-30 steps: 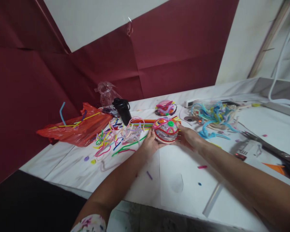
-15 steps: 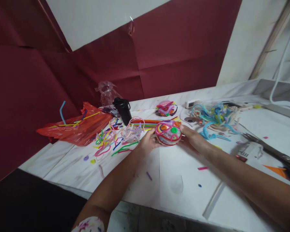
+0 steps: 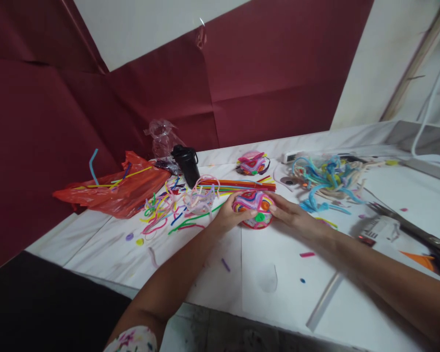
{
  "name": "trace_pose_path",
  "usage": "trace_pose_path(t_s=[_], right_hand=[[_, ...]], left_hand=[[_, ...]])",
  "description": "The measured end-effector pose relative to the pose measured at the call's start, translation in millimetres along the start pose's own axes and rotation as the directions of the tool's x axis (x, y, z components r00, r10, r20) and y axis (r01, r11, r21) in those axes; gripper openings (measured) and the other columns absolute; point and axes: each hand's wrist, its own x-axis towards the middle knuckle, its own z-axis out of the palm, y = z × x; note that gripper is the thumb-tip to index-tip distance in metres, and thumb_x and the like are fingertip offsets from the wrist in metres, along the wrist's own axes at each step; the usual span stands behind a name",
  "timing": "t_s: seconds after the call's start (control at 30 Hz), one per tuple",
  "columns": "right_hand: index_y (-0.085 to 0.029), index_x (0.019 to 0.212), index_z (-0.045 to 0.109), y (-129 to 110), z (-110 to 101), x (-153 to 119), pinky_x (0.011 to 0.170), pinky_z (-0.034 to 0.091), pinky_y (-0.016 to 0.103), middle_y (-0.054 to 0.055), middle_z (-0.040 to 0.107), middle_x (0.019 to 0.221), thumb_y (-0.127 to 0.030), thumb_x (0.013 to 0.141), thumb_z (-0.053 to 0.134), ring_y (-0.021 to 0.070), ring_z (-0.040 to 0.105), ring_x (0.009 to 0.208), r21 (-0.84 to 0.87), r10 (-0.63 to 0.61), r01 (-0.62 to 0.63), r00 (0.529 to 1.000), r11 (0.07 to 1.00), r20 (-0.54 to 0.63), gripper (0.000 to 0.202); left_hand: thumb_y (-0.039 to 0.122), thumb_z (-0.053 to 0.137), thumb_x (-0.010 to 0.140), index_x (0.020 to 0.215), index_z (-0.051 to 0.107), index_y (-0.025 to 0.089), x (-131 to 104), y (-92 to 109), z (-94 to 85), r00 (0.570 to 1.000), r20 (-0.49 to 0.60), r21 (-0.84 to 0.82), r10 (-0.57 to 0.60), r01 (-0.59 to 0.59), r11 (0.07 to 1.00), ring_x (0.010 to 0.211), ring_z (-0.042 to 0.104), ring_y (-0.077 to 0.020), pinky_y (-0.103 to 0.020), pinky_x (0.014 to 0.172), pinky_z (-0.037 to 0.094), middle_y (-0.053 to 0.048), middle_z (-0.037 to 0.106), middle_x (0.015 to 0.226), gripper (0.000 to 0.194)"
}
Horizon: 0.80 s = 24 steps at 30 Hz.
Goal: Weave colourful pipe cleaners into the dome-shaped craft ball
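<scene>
A round ball [image 3: 254, 201] covered with pink, purple, yellow and red strips, with a green and an orange dot, is held between both hands above the white table [image 3: 212, 293]. My left hand [image 3: 230, 214] grips its left side, the thumb lying across its front. On the right side my right hand [image 3: 288, 212] has its fingers and thumb against the ball, near the orange dot. Behind it stands a similar decorated ball [image 3: 253, 164]. A bundle of coloured pipe cleaners [image 3: 238, 186] lies just behind the held ball.
Left: a red plastic bag [image 3: 132, 190], a black bottle [image 3: 187, 166] and tangled pipe cleaners [image 3: 157, 210]. Right: a pile of blue and beige strands [image 3: 330, 178], scissors [image 3: 418, 232] and an orange piece [image 3: 418, 259]. Small scraps are scattered near the front.
The ball has turned and come slightly lower and nearer, uncovering more of the bundle behind. My left thumb has moved onto its front.
</scene>
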Motion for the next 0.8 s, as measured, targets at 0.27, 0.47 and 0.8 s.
trace_pose_path(t_s=[0.27,0.47,0.8], right_hand=[[-0.028,0.136,0.055,-9,-13,-2,0.105,0.046,0.047,0.008,0.057,0.14,-0.052,0.076,0.077,0.0315,0.054,0.125,-0.052,-0.006,0.013,0.989,0.999,0.145,0.068],[-0.028,0.135,0.056,-9,-10,-2,0.102,0.049,0.049,0.008,0.057,0.14,-0.054,0.075,0.077,0.0329,0.058,0.12,-0.067,-0.03,0.04,0.988,0.997,0.152,0.069],[-0.025,0.139,0.05,-2,-8,-5,0.101,0.05,0.047,0.011,0.055,0.141,-0.058,0.076,0.075,0.0305,0.058,0.12,-0.056,-0.055,0.064,0.988,0.996,0.146,0.076]], left_hand=[[0.026,0.089,0.056,0.126,0.059,0.019,-2,5,1.1,0.989,0.134,0.091,0.054,-0.066,0.994,0.113,0.06,-0.029,-0.04,0.097,0.047,-0.012,0.065,0.124,0.076],[0.033,0.089,0.058,0.13,0.056,0.022,0,2,-1.3,0.984,0.174,0.113,0.042,-0.062,0.992,0.115,0.06,-0.0274,-0.039,0.099,0.047,-0.01,0.064,0.126,0.08],[0.045,0.086,0.061,0.126,0.056,0.02,-4,8,4.2,0.99,0.144,0.07,0.006,-0.017,0.997,0.116,0.059,-0.028,-0.04,0.101,0.046,-0.011,0.063,0.126,0.076]])
